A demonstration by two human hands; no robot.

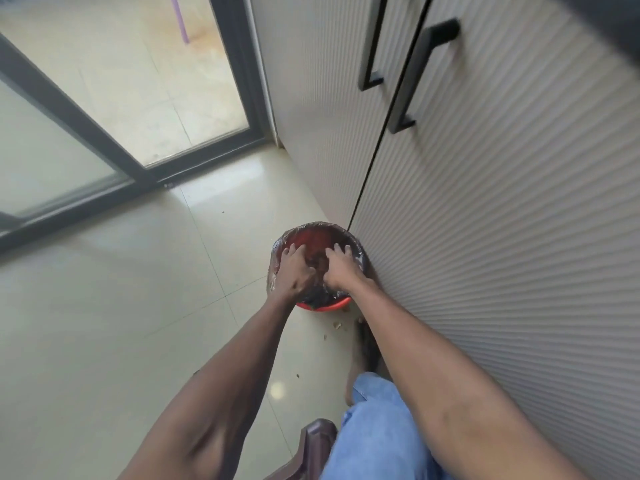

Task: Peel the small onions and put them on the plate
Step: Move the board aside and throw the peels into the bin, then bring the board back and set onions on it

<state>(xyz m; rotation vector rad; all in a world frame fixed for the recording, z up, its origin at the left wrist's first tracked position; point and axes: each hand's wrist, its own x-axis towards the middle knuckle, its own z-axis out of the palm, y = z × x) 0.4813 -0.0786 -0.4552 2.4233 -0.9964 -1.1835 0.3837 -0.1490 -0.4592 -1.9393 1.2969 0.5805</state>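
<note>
Both hands over lined bin (313, 237): left hand (294, 268) and right hand (341, 268) fingers loosely spread, contents unclear. Onions unseen; likely light, papery, slippery; pinch at ends.

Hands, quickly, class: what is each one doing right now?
Left hand: over the red bin, fingers bent down inside; grip cannot be told.
Right hand: over the same bin, fingers spread, open.

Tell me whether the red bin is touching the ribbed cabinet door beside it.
Cannot tell. In the head view the red bin sits right next to the cabinet door, but the right hand and the liner hide where they would meet.
</note>
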